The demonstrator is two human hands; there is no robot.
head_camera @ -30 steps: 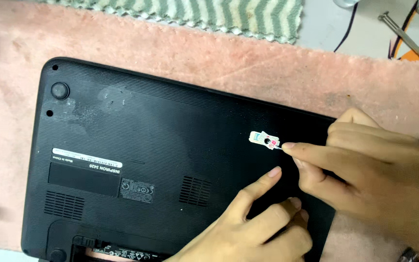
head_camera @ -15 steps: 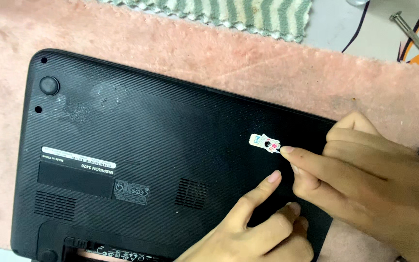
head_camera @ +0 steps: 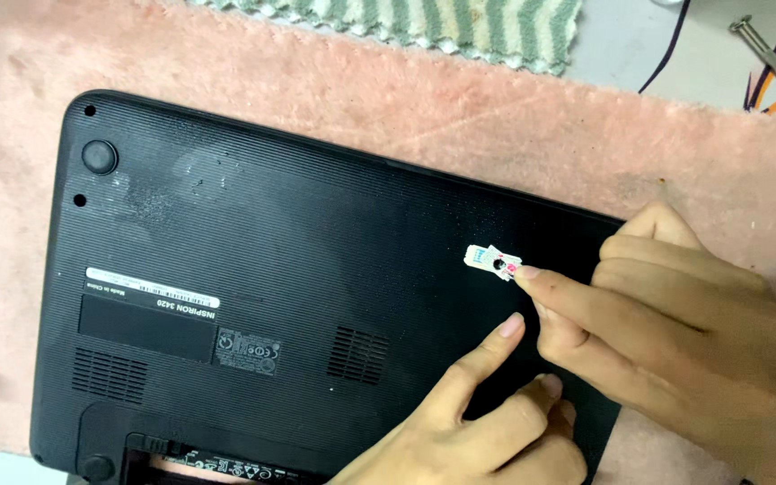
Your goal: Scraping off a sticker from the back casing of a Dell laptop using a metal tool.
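A black laptop [head_camera: 253, 269] lies upside down on a pink fuzzy cloth [head_camera: 460, 108]. A small white sticker [head_camera: 490, 261] with a red and black mark sits on its underside near the right edge. My right hand [head_camera: 675, 332] reaches in from the right, its index fingertip touching the sticker's right end. My left hand [head_camera: 478, 422] comes up from the bottom, index finger pressed on the laptop's base just below the sticker, the other fingers curled. Neither hand holds anything.
A green-and-white striped towel [head_camera: 442, 22] lies at the top edge. A screwdriver [head_camera: 770, 58] and dark cables [head_camera: 666, 54] rest on the grey surface at top right. The laptop's battery bay [head_camera: 199, 460] is open at the bottom.
The view has shifted slightly, so the laptop sits a little lower left in frame. Both hands stay by the sticker, barely moved.
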